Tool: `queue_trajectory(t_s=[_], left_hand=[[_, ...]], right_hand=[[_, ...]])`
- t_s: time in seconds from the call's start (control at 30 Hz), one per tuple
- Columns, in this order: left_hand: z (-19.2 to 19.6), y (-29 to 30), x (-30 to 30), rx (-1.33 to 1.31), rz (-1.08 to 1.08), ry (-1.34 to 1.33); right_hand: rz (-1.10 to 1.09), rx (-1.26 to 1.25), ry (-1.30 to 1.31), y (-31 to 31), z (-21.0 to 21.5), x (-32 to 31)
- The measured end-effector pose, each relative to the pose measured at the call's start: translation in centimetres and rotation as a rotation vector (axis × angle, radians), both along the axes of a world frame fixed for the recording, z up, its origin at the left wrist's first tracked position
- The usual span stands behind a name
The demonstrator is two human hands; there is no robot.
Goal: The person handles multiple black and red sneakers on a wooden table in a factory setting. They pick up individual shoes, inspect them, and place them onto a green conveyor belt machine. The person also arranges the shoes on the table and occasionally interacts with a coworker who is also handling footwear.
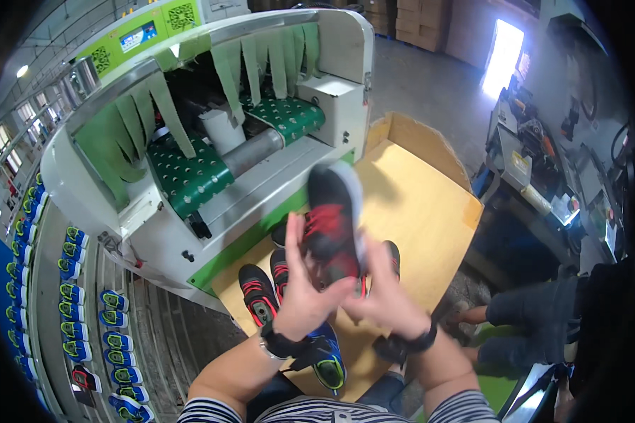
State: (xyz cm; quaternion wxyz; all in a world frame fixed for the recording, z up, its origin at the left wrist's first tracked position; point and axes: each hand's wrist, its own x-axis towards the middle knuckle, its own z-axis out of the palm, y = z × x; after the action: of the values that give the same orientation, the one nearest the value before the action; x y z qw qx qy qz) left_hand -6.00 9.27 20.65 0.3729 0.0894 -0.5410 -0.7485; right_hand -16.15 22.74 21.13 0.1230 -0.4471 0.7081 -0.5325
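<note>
Beside a large white and green machine [155, 229] on a workshop floor, a pale wooden counter [437, 187] stands before the wearer, with a low cardboard edge [425, 141] along its far side. Light green strips [224, 74] hang over the machine's opening, above perforated dark green belts [190, 169] and a metal roller [256, 150]. On the left, slanting racks [39, 233] carry rows of blue and lime shoes [73, 310]. A bright doorway [503, 56] lights the far right; nearer on that side, another person in dark shorts [522, 314] is partly visible.

Above the counter, both hands hold one black shoe [328, 187] with red laces, blurred, toe pointing away and pale sole edge turned right. The left hand [307, 296] has its fingers lengthened along the shoe's left side, thumb near the heel. The right hand [388, 296] presses partly bent fingers to the right side; its exact contact is blurred. Below, black shoes with red laces [256, 285] and a blue shoe [327, 363] lie on the counter.
</note>
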Motion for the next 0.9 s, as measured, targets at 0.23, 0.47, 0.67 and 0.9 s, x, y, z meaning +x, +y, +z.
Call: queue_trajectory(t_s=[0.23,0.47,0.67,0.9], left_hand=[[9.5,-9.1,-1.0,-0.271,0.343,-0.1],[6.1,-27.0,-3.8,-0.659,1.069,-0.574],[2.9,-17.3,-1.0,-0.919,0.769,-0.317],[-9.6,-6.7,6.5,-1.397,0.221,-0.986]], right_hand=[[-0.509,0.173,0.028,4.7,-13.5,0.6],[-0.587,-0.135,-0.238,3.8,-16.1,0.0],[-0.481,-0.42,-0.269,2.2,-4.4,-6.4],[-0.092,-0.49,0.062,-21.6,6.9,-14.4]])
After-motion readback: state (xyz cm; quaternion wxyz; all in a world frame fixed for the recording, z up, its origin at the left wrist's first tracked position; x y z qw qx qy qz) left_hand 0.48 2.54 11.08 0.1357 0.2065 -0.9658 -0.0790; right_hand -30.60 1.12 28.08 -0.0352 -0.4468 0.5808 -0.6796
